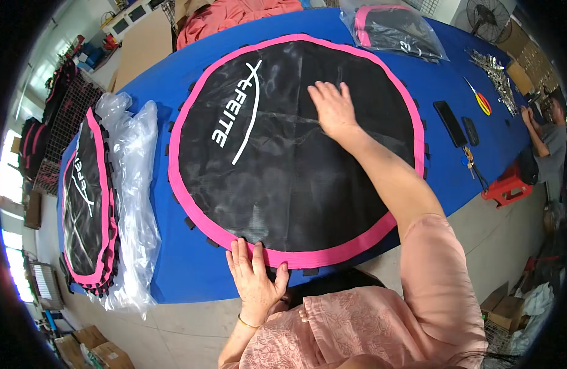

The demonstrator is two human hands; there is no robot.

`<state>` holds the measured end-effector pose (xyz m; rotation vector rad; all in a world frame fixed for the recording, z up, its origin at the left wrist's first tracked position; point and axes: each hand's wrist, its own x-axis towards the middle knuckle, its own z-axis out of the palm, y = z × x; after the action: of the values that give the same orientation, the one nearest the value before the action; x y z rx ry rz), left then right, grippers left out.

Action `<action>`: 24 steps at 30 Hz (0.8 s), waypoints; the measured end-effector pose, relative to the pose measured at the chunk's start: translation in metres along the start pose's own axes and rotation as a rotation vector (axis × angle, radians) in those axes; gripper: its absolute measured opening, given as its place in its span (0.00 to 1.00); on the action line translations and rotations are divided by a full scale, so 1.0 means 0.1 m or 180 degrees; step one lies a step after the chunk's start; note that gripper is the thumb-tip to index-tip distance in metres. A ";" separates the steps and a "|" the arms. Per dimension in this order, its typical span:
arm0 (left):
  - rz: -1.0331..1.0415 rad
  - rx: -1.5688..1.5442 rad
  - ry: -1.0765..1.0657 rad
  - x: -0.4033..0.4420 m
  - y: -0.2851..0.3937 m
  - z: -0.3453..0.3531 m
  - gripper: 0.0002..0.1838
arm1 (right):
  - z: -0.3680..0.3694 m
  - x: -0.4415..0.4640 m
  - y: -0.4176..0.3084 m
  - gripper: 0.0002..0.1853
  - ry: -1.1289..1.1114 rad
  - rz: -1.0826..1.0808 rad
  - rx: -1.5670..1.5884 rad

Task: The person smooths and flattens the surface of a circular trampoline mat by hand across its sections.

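Observation:
A round black trampoline mat [283, 184] with a pink border and white lettering lies spread out on the blue table [179, 270]. Short black tabs stick out around its rim. My left hand [256, 277] rests on the pink border at the near edge, fingers spread. Farther in, right of the mat's centre, my right hand [334, 109] lies flat on the black mesh with its fingers apart. Neither hand holds anything. Faint creases cross the mesh near my right hand.
At left lie clear plastic bags [133, 203] and a stack of similar mats [86, 203]. A bagged mat [394, 31] is at the back. A phone [450, 123], yellow-and-red-handled snips [482, 103] and metal pieces [495, 74] sit at right. Another person [551, 135] is beyond a red stool [508, 186].

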<state>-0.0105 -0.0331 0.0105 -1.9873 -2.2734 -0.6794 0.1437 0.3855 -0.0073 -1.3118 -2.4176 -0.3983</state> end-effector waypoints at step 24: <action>0.1402 -0.4233 0.0318 0.87 0.58 -1.33 0.28 | -0.02 -0.82 1.30 0.31 0.0066 -0.0053 -0.0808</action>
<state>-0.0031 0.0055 0.1746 -2.5206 -1.1575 -2.5147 0.2953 0.3919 -0.0321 -1.3814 -2.4229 -0.7400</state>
